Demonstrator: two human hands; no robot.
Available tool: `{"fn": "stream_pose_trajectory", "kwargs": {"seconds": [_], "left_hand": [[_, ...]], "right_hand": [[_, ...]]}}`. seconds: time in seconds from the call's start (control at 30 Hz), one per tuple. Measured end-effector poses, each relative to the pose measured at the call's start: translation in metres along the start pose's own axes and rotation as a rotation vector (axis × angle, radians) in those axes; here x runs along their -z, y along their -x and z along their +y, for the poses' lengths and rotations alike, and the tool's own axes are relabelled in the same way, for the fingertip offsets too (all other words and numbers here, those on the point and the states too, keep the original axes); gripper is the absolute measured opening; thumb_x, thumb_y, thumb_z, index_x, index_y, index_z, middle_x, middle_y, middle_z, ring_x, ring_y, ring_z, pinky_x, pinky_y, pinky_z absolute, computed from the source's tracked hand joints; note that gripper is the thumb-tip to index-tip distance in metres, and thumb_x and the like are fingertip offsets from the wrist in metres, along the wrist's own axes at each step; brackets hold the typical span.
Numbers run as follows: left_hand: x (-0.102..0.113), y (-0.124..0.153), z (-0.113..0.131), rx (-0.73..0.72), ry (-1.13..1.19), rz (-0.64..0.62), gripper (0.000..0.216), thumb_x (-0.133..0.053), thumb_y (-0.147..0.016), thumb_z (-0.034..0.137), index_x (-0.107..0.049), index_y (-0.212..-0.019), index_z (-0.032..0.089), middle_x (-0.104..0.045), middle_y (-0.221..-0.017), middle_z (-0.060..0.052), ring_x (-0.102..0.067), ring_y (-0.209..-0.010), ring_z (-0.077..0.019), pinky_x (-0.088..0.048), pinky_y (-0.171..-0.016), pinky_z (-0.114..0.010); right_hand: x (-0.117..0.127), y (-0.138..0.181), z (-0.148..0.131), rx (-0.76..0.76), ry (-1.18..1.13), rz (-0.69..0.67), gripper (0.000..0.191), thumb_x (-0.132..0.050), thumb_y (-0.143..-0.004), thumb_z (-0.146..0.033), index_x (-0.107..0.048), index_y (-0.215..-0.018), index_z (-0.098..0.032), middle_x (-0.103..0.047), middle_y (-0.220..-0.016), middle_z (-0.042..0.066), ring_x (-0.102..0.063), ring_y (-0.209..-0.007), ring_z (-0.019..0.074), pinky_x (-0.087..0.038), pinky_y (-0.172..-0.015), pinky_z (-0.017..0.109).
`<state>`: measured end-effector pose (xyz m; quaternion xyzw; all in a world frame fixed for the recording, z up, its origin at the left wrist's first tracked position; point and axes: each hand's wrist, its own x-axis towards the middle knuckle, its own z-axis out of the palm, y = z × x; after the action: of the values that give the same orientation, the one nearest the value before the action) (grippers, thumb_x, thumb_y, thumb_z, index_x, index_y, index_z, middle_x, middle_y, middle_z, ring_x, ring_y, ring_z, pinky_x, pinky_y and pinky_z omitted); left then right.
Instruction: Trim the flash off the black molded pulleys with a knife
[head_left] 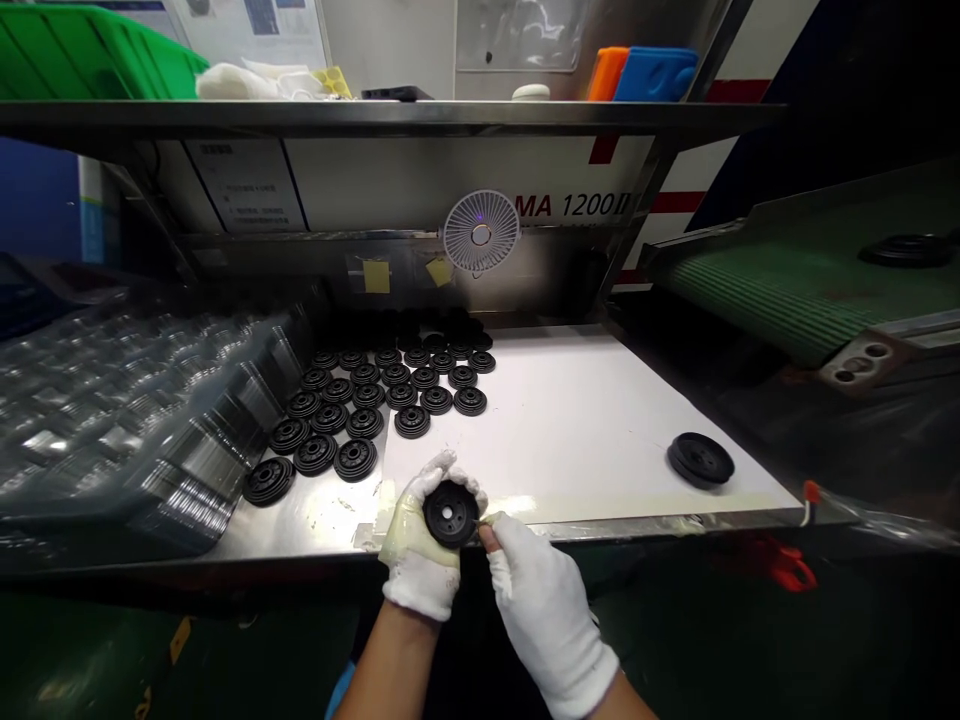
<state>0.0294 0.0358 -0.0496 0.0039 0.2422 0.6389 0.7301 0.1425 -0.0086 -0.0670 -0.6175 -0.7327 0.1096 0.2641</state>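
My left hand [420, 550], in a white cotton glove, held one black rubber wheel [450, 513] with a small centre hole, just above the near edge of the steel table [315, 525]. My right hand [547, 615], also gloved, was together with the left one, and its fingertips [487, 537] pinched at the wheel's rim. Something thin showed there, but it was too small to tell. Farther away, many similar wheels [365, 423] lay in rows on the left part of the table, beside a stack of clear plastic trays [127, 420]. One single wheel [700, 460] lay on the white sheet [585, 430] at right.
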Motion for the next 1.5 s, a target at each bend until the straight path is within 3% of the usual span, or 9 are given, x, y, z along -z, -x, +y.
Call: {"fn": "stream_pose_trajectory", "kwargs": {"seconds": [0.2,0.37,0.67,0.87,1.0,1.13,1.27,1.33,1.5], "left_hand": [[-0.006,-0.004,-0.003,-0.038,0.113,0.035,0.008,-0.059,-0.071,0.012,-0.059,-0.078,0.015,-0.056,-0.064,0.0,-0.056,-0.064,-0.0116,-0.05,-0.068,-0.029],[-0.006,0.005,-0.001,0.008,-0.037,-0.03,0.026,-0.054,-0.071,0.016,-0.059,-0.096,0.013,-0.062,-0.085,-0.011,-0.06,-0.08,-0.0222,-0.05,-0.07,-0.04],[-0.005,-0.006,-0.004,-0.057,0.117,0.027,0.006,-0.058,-0.071,0.013,-0.058,-0.077,0.016,-0.055,-0.062,0.001,-0.055,-0.061,-0.0099,-0.049,-0.067,-0.027],[-0.007,0.005,0.001,-0.021,-0.031,-0.046,0.029,-0.053,-0.07,0.016,-0.058,-0.099,0.014,-0.061,-0.084,-0.009,-0.06,-0.083,-0.0235,-0.05,-0.071,-0.042],[-0.004,0.001,-0.003,-0.048,-0.012,0.002,0.022,-0.055,-0.07,0.012,-0.058,-0.091,0.016,-0.056,-0.065,-0.001,-0.058,-0.064,-0.0155,-0.051,-0.063,-0.033],[-0.003,-0.003,-0.006,-0.108,0.056,0.023,0.021,-0.056,-0.072,0.012,-0.058,-0.092,0.019,-0.055,-0.064,0.001,-0.057,-0.064,-0.0117,-0.05,-0.068,-0.03],[-0.004,0.005,-0.003,-0.074,-0.029,-0.04,0.032,-0.054,-0.072,0.015,-0.056,-0.104,0.016,-0.062,-0.085,-0.008,-0.06,-0.084,-0.021,-0.049,-0.076,-0.04],[-0.005,0.008,-0.001,-0.001,-0.051,-0.048,0.032,-0.054,-0.07,0.016,-0.057,-0.102,0.014,-0.062,-0.084,-0.01,-0.06,-0.083,-0.0231,-0.05,-0.073,-0.042],[-0.004,0.001,-0.008,-0.093,0.033,0.022,0.022,-0.056,-0.072,0.013,-0.058,-0.093,0.018,-0.055,-0.065,0.0,-0.057,-0.063,-0.0115,-0.051,-0.07,-0.031]], "right_hand": [[-0.005,0.004,-0.009,0.062,0.001,0.065,0.027,-0.034,-0.09,-0.031,-0.048,-0.069,-0.022,-0.056,-0.058,-0.001,-0.05,-0.05,0.0137,-0.024,-0.05,0.026],[0.002,-0.001,-0.004,0.054,-0.014,0.038,0.025,-0.034,-0.089,-0.03,-0.05,-0.071,-0.022,-0.058,-0.061,-0.001,-0.051,-0.052,0.0138,-0.025,-0.049,0.026],[-0.001,0.003,-0.015,0.066,-0.018,0.06,0.028,-0.034,-0.089,-0.029,-0.047,-0.065,-0.022,-0.055,-0.055,-0.002,-0.048,-0.047,0.0124,-0.024,-0.048,0.025],[0.0,-0.001,-0.005,0.043,-0.01,0.028,0.025,-0.035,-0.089,-0.029,-0.051,-0.072,-0.022,-0.058,-0.062,-0.001,-0.052,-0.053,0.0138,-0.026,-0.05,0.025],[0.0,0.001,-0.003,0.044,0.013,0.057,0.026,-0.035,-0.089,-0.029,-0.051,-0.07,-0.022,-0.057,-0.059,-0.001,-0.05,-0.05,0.013,-0.025,-0.049,0.025],[-0.003,0.007,-0.013,0.08,0.007,0.087,0.03,-0.033,-0.089,-0.029,-0.048,-0.065,-0.021,-0.056,-0.056,-0.001,-0.048,-0.048,0.0117,-0.024,-0.048,0.025],[-0.002,0.006,-0.01,0.084,-0.007,0.085,0.027,-0.034,-0.089,-0.028,-0.048,-0.067,-0.021,-0.056,-0.058,-0.001,-0.05,-0.05,0.0127,-0.024,-0.05,0.026],[-0.001,0.005,-0.005,0.067,0.0,0.079,0.025,-0.035,-0.089,-0.027,-0.049,-0.07,-0.021,-0.056,-0.058,-0.001,-0.05,-0.05,0.0133,-0.024,-0.05,0.026],[-0.001,0.007,-0.005,0.051,0.012,0.072,0.026,-0.035,-0.089,-0.028,-0.049,-0.068,-0.022,-0.056,-0.057,-0.002,-0.051,-0.05,0.0135,-0.024,-0.049,0.026]]}}
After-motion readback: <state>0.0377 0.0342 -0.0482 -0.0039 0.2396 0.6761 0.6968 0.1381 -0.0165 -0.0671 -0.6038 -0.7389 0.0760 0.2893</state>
